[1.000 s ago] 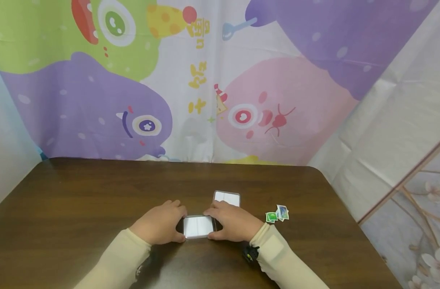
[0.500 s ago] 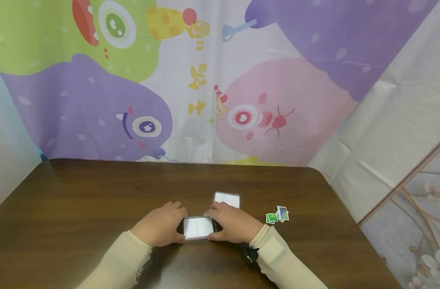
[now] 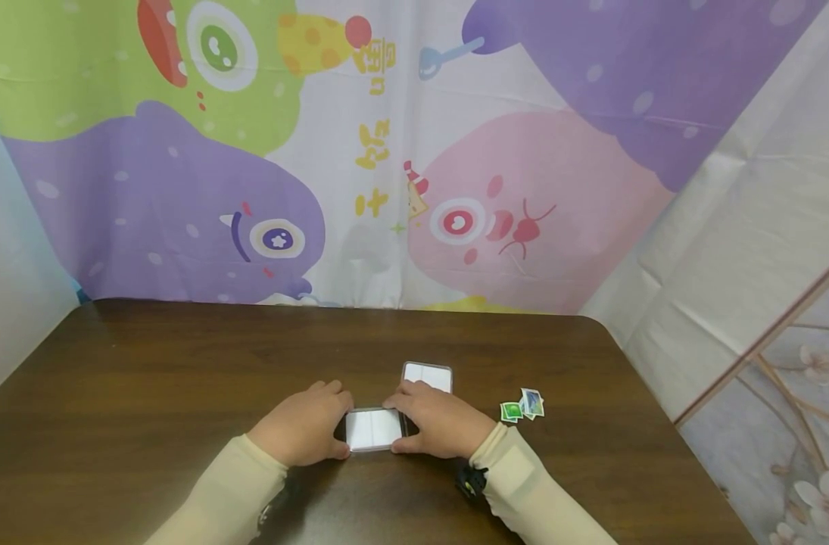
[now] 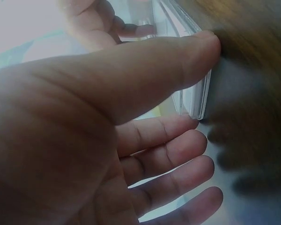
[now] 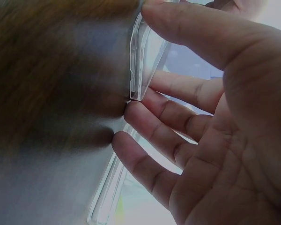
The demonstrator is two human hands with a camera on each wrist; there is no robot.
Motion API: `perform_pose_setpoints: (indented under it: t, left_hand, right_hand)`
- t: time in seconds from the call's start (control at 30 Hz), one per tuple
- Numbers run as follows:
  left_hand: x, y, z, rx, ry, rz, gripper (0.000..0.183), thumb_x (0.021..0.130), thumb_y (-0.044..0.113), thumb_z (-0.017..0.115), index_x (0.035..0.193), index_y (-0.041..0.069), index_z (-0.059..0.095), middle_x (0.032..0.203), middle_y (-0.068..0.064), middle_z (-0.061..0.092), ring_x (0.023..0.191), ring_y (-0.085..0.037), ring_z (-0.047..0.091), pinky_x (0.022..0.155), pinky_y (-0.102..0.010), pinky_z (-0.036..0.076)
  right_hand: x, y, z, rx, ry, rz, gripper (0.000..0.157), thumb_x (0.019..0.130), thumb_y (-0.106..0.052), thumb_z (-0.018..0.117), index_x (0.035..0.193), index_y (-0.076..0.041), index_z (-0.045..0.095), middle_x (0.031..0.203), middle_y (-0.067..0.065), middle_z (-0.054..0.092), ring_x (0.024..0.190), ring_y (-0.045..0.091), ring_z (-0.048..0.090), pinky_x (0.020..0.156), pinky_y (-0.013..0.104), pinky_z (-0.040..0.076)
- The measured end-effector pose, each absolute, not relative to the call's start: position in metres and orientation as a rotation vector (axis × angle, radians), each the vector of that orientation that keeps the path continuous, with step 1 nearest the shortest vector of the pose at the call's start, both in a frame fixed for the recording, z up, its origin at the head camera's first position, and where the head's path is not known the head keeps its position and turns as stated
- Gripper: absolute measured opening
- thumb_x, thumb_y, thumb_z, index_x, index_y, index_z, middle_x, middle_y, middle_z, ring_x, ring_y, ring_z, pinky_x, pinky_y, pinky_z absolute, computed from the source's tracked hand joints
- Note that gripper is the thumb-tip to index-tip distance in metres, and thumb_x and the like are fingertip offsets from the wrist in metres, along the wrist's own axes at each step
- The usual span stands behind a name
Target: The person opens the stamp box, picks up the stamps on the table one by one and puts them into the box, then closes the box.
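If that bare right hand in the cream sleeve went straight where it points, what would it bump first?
The right hand touches the clear, flat, rectangular plastic case with the white face, so that comes first. Past it, probably the bare left hand, though depth is unclear.

Glossy plastic case (image 3: 374, 430), smooth wood-grain table (image 3: 169, 363), matt cloth sleeves (image 3: 213, 488), creased cloth backdrop (image 3: 359, 265)

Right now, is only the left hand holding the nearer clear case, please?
No, the left hand and right hand grip the nearer clear case at opposite ends.
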State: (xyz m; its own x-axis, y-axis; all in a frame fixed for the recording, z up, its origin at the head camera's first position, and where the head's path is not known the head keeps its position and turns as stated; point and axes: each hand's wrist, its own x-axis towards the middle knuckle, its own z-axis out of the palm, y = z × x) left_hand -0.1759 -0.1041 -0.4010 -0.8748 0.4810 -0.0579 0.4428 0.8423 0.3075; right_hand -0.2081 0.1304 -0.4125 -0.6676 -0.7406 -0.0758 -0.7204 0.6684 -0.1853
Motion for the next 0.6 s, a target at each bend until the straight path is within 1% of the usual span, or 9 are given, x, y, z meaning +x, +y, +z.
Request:
perform_pose_setpoints:
  t: [0.27, 0.6]
  left_hand:
    - [-0.1754, -0.1038, -0.4009, 0.73, 2.89, 0.421, 0.048, 0.075, 0.028, 0.092, 0.107, 0.002, 0.068, 0.103, -0.008, 0.062, 0.097, -0.026, 0.06, 0.085, -0.047, 0.053]
    - [-0.1746, -0.1043, -0.4001, 0.733, 2.894, 0.421, 0.046, 0.076, 0.028, 0.092, 0.107, 0.003, 0.069, 0.105, -0.008, 0.063, 0.098, -0.026, 0.06, 0.086, -0.046, 0.053]
  right_hand:
    - [-0.2086, 0.1311, -0.4134, -1.212, 2.736, -0.214, 0.056, 0.091, -0.043, 0.08, 0.135, -0.012, 0.064, 0.122, 0.001, 0.061, 0.107, 0.012, 0.057, 0.092, 0.028, 0.051]
    - [-0.2084, 0.1295, -0.4141, -1.208, 2.737, -0.209, 0.054, 0.091, -0.041, 0.08, 0.133, -0.012, 0.063, 0.123, 0.0, 0.061, 0.108, 0.012, 0.057, 0.093, 0.028, 0.051]
